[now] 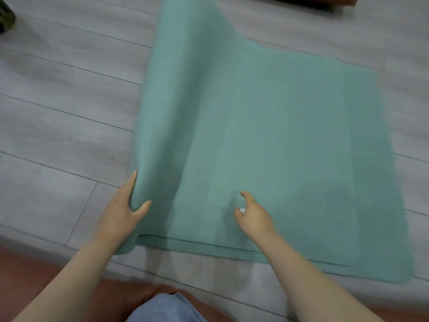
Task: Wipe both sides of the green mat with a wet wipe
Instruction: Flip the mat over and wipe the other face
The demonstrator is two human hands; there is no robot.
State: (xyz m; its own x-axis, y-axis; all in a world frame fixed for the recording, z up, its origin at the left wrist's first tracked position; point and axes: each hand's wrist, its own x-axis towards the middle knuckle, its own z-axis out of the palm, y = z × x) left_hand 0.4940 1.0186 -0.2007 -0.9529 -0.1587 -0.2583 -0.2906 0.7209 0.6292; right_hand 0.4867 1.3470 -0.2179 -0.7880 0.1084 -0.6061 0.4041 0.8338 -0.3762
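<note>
One green mat lies on the floor, partly folded over itself: its left portion is lifted and curls up in a tall fold, while the rest lies flat in at least two overlapping layers, with layered edges visible along the near side and at the right. The far end of the raised fold is cut off by the top of the frame.

Two hands are in view. The left hand grips the lifted left edge of the mat near its near corner, thumb on the upper face and fingers behind the fold; the fingers are mostly hidden by the mat. The right hand hovers over or rests lightly on the flat part of the mat with fingers loosely curled. A small white object shows between its thumb and fingers; it is too small and blurred to identify, and whether the hand pinches it cannot be confirmed.

The floor is pale grey wood-look planking with dark seams. A reddish-brown surface runs along the bottom edge, and a blue denim knee shows at bottom centre. One dark object is cut off at the top left, and one reddish-brown item at the top right; neither can be made out.
</note>
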